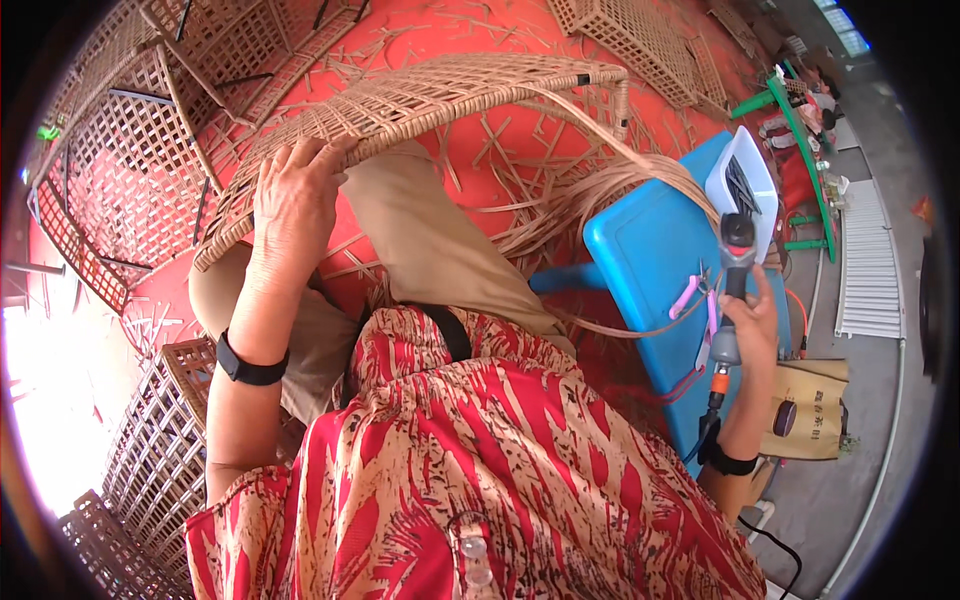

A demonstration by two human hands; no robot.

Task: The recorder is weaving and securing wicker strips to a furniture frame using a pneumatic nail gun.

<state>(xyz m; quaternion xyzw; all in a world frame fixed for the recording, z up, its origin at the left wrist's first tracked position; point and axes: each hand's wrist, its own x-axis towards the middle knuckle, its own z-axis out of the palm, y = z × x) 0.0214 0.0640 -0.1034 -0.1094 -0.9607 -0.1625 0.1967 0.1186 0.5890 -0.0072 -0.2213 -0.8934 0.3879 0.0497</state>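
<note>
A woven wicker panel [430, 100] with a wrapped rim leans over my knees. My left hand [300, 195] grips its near rim, fingers curled over the weave. To the right, over a blue stool [625, 240], my right hand [752, 315] is wrapped round a grey handheld power tool [737, 270]; a cord or hose runs from its lower end. Its exact kind does not show. Beside it on the stool lie pink-handled pliers [686, 296]. At the stool's far corner a white bin [765, 190] holds dark thin strips.
Long wicker strands [590, 190] trail from the panel to the stool. Loose strips litter the red floor covering [440, 30]. Woven frames [130, 170] stand at the left, another woven piece [640, 45] at the far side. A tan bag [808, 410] lies right of the stool.
</note>
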